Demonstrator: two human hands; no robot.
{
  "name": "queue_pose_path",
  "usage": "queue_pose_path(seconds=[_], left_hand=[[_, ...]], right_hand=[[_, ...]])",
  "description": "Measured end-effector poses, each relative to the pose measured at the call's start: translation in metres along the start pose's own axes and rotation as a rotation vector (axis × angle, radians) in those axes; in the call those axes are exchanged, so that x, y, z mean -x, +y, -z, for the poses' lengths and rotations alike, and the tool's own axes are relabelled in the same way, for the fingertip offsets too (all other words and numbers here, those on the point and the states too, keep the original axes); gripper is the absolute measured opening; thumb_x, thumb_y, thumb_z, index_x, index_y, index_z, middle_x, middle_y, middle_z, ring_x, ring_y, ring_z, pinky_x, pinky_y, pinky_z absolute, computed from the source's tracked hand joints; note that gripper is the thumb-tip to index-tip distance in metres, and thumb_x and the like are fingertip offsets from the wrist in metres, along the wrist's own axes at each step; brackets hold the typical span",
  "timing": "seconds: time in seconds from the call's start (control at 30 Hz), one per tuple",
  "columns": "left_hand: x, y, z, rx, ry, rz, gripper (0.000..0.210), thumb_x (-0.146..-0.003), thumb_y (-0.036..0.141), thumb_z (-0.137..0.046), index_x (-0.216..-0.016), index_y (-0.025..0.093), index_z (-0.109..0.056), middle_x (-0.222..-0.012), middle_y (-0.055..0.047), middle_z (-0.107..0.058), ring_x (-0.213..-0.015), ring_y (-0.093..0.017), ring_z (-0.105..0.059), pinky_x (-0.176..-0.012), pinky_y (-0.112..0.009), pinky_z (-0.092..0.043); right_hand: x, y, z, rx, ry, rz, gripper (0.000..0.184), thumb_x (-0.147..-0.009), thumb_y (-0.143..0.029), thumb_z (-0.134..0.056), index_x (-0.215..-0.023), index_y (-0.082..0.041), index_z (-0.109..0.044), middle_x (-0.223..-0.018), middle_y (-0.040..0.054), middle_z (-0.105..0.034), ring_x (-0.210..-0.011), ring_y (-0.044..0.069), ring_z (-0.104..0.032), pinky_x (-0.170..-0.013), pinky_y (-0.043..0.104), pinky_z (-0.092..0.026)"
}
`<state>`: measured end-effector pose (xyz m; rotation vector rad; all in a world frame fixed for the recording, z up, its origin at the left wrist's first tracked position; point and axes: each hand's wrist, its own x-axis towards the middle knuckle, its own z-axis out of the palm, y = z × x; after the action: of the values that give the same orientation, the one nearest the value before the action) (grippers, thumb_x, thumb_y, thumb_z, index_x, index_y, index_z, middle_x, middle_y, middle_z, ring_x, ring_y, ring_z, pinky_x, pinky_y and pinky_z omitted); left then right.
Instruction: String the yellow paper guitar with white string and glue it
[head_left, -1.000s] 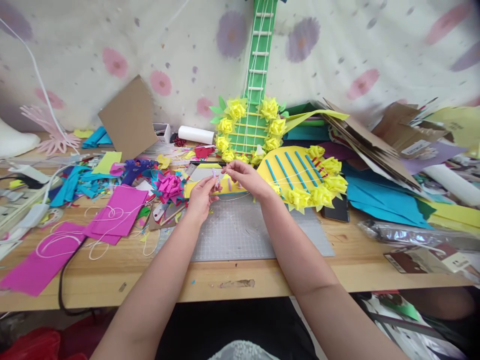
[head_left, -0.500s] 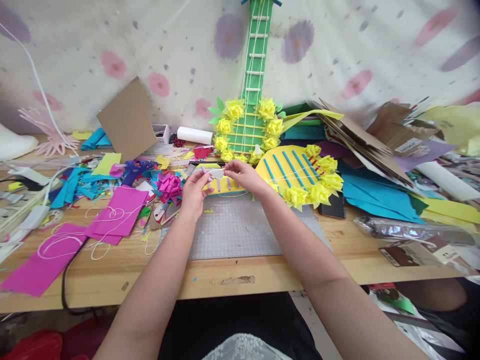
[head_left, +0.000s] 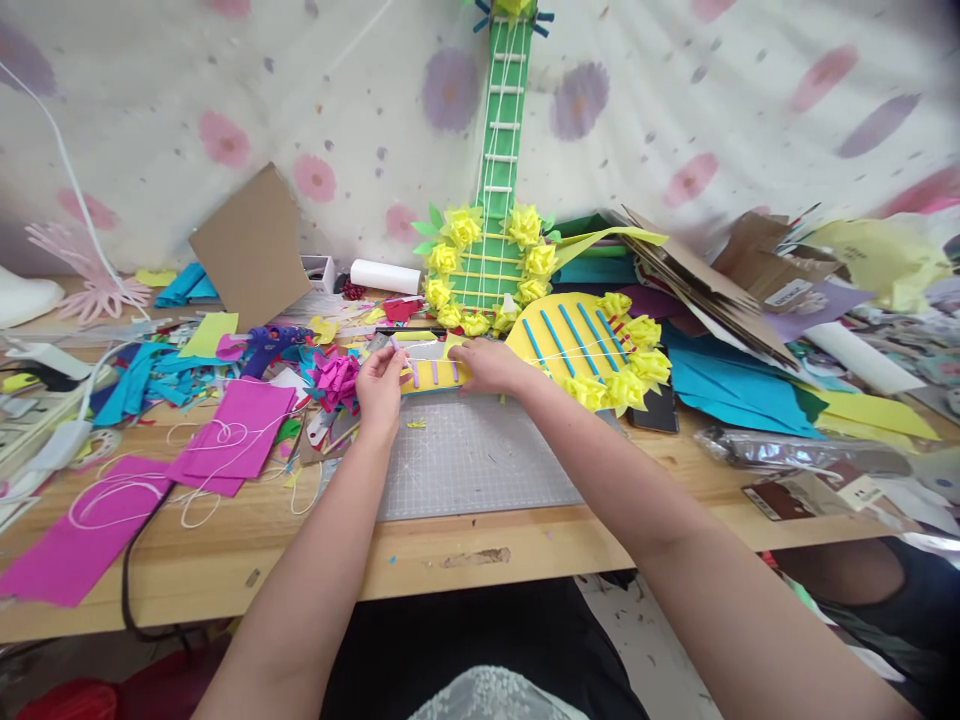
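A yellow craft guitar lies on its side, with blue strips and yellow paper flowers on its body and purple strips across its neck. Near the neck's left end, my left hand is closed in a pinch at a thin white string, beside a small purple stick. My right hand curls over the neck where it meets the body, its fingertips partly hidden. A magenta paper flower sits just left of my left hand. Behind stands a green craft guitar with white strings and yellow flowers.
A grey cutting mat lies under the guitar. Magenta paper sheets with loose white cord and a blue glue gun are at left. Blue paper, cardboard and a phone are at right.
My right hand has moved away from my left hand's fingertips and come down onto the neck. My left hand stays pinched at the neck's left end. The view has shifted slightly.
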<state>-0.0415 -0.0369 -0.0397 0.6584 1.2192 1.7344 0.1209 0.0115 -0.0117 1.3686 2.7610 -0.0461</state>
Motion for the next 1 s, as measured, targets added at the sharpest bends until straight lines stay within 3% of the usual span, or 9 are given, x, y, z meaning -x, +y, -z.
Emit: queue_pose_path(seconds=[0.1, 0.23, 0.37, 0.53, 0.87, 1.0], left_hand=[[-0.001, 0.005, 0.001, 0.024, 0.041, -0.024, 0.012, -0.063, 0.019, -0.069, -0.071, 0.016, -0.060, -0.071, 0.002, -0.063, -0.058, -0.006, -0.057, -0.053, -0.015, -0.047], [0.001, 0.010, 0.001, 0.009, 0.025, -0.061, 0.012, -0.063, 0.020, -0.068, -0.072, 0.016, -0.060, -0.069, 0.002, -0.063, -0.054, -0.005, -0.053, -0.050, -0.015, -0.045], [0.003, 0.005, 0.000, -0.045, -0.015, -0.047, 0.013, -0.063, 0.021, -0.068, -0.072, 0.016, -0.061, -0.068, 0.002, -0.061, -0.056, -0.006, -0.054, -0.051, -0.016, -0.045], [0.003, -0.007, -0.001, -0.110, -0.093, -0.048, 0.017, -0.062, 0.023, -0.070, -0.074, 0.015, -0.061, -0.068, 0.001, -0.061, -0.059, -0.007, -0.055, -0.055, -0.017, -0.047], [-0.009, -0.023, 0.006, -0.374, -0.128, -0.241, 0.022, -0.068, 0.033, -0.062, -0.081, 0.015, -0.061, -0.072, -0.002, -0.062, -0.060, -0.011, -0.056, -0.057, -0.023, -0.047], [-0.004, -0.015, 0.009, -0.648, -0.114, -0.390, 0.024, -0.075, 0.036, -0.056, -0.085, 0.016, -0.061, -0.079, -0.004, -0.065, -0.067, -0.013, -0.059, -0.061, -0.024, -0.045]], right_hand=[[0.002, -0.008, 0.010, -0.024, 0.023, -0.014, 0.051, -0.066, -0.041, -0.069, -0.110, -0.020, -0.058, -0.106, 0.0128, -0.064, -0.099, 0.030, -0.058, -0.071, 0.033, -0.043], [0.009, -0.023, 0.021, -0.065, -0.041, -0.033, 0.046, -0.065, -0.045, -0.067, -0.104, -0.020, -0.060, -0.102, 0.0120, -0.067, -0.094, 0.029, -0.060, -0.068, 0.033, -0.042], [0.019, -0.026, 0.013, -0.093, -0.124, -0.062, 0.054, -0.065, -0.049, -0.066, -0.109, -0.020, -0.058, -0.105, 0.0121, -0.066, -0.094, 0.029, -0.061, -0.066, 0.031, -0.042], [0.027, -0.023, 0.001, -0.075, -0.132, -0.082, 0.056, -0.064, -0.050, -0.065, -0.110, -0.020, -0.055, -0.104, 0.0110, -0.067, -0.094, 0.029, -0.061, -0.067, 0.032, -0.043], [0.030, -0.031, 0.009, -0.014, -0.178, -0.056, 0.057, -0.065, -0.052, -0.063, -0.111, -0.020, -0.053, -0.103, 0.0110, -0.067, -0.094, 0.028, -0.062, -0.068, 0.031, -0.044], [0.025, -0.036, 0.022, 0.010, -0.196, -0.028, 0.056, -0.066, -0.047, -0.065, -0.112, -0.020, -0.052, -0.102, 0.0108, -0.067, -0.094, 0.027, -0.062, -0.068, 0.030, -0.043]])
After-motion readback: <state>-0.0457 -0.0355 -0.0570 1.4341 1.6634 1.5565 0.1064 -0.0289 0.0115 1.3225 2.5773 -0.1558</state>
